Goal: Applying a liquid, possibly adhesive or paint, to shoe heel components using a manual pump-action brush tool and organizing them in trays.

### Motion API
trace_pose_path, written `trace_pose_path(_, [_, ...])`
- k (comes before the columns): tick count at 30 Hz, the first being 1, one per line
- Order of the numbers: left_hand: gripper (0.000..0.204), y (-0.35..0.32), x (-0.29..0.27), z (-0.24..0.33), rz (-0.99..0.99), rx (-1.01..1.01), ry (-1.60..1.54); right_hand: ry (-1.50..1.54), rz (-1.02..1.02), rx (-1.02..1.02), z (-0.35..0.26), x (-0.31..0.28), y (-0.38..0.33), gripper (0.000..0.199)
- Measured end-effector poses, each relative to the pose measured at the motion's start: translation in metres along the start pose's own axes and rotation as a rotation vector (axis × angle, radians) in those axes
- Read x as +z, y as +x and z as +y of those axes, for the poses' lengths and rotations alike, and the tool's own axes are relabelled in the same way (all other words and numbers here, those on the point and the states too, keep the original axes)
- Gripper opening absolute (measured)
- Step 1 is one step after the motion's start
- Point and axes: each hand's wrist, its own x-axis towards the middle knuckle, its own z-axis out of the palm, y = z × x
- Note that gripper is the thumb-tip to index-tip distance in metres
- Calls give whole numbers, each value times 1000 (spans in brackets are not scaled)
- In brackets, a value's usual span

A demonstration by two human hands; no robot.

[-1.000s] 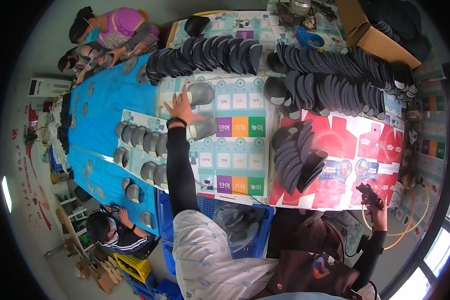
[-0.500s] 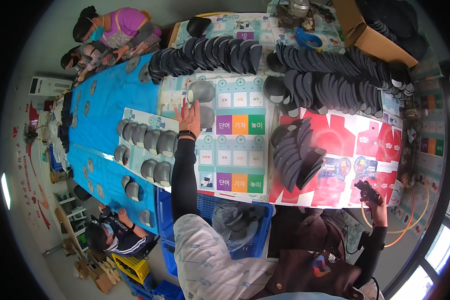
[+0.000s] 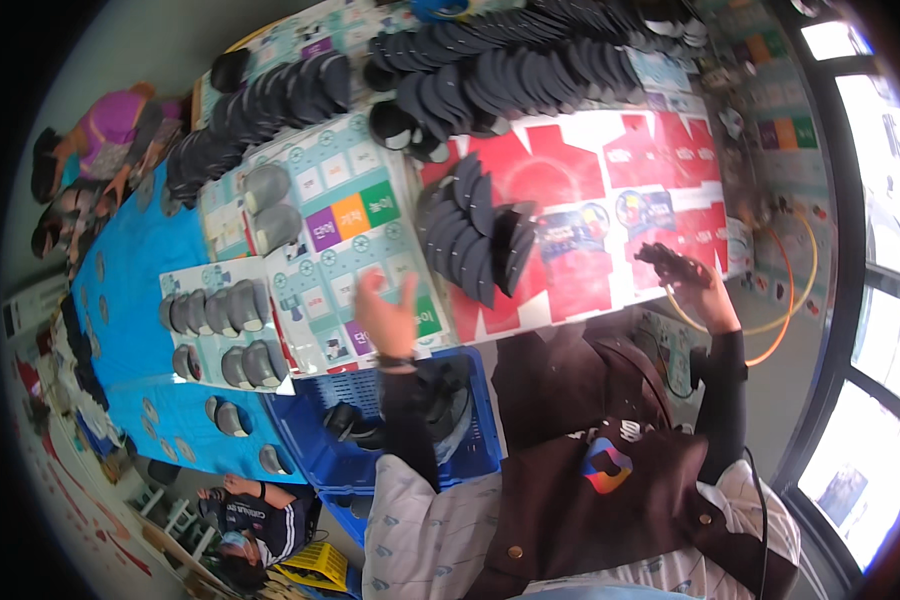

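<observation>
My left hand hovers over the near part of a printed sheet with coloured blocks. Its thumb and fingers are spread, with nothing between them. Two grey rounded cup-like pieces lie at the sheet's left edge. My right hand is raised at the table's near right corner, its fingers wrapped round a black gun-shaped tool. Between the hands, an overlapping cluster of dark curved pieces rests on a red and white printed sheet.
Long rows of dark curved pieces line the table's far side. Grey cups sit on a white board at the left. Below the edge stands a blue crate. Yellow and orange hoses hang at right. Other people work around the blue-covered table.
My left hand has left the grey cup piece and come nearer and to the right over the sheet. The right hand still grips the black tool, now tilted. The view has turned.
</observation>
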Motion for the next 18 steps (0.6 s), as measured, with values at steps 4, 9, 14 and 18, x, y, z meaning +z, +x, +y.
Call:
trace_pose_path(4, [48,-51,59,104,-147,57,-316,-145,91,9,-16,-29,-26,43])
trace_pose_path(9, [44,22,87,133,138,147,44,-108,-40,-53,7,-59,-14,44])
trace_pose_path(14, [45,-66,99,179,-71,41,83,-44,-75,-78,11,-115,-23,41])
trace_pose_path(18, [47,-133,139,194,51,-13,359,18,-63,-113,45,-164,-19,39])
